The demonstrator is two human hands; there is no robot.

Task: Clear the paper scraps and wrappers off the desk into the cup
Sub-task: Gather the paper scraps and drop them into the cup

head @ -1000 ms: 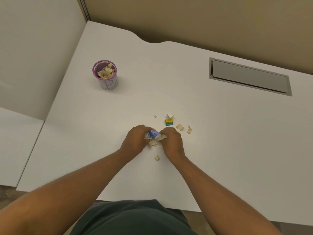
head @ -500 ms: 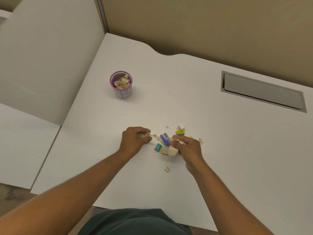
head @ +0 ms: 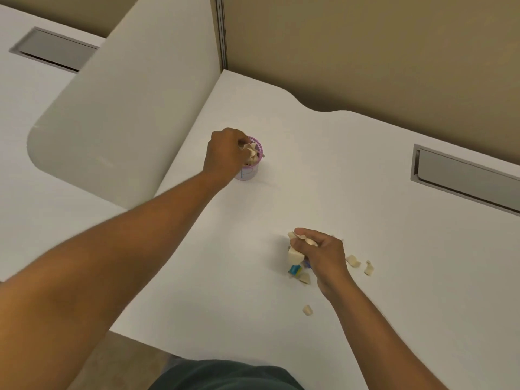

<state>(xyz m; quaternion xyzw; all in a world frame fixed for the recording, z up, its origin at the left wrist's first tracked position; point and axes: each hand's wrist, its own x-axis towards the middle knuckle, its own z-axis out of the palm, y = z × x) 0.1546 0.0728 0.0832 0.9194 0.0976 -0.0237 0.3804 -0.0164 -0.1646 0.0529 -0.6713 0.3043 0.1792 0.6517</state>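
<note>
No legible text anywhere. The cup (head: pixel 249 171), upper middle of the frame, has a faint blue outline mark on its side, partly hidden by the left hand (head: pixel 225 154), can't make out a letter. The teal wrapper (head: pixel 294 269) below the right hand (head: pixel 323 253) shows colour only, any print too small to read.

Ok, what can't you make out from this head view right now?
- Inside of the purple-rimmed mesh cup: the left hand covers most of the mouth, so whether it still grips scraps is unclear.
- Contents of the right hand: closed fingers hide most of the beige paper scraps.
- Blue wrapper: too small to read.
- Desk under both forearms: hidden.
</note>
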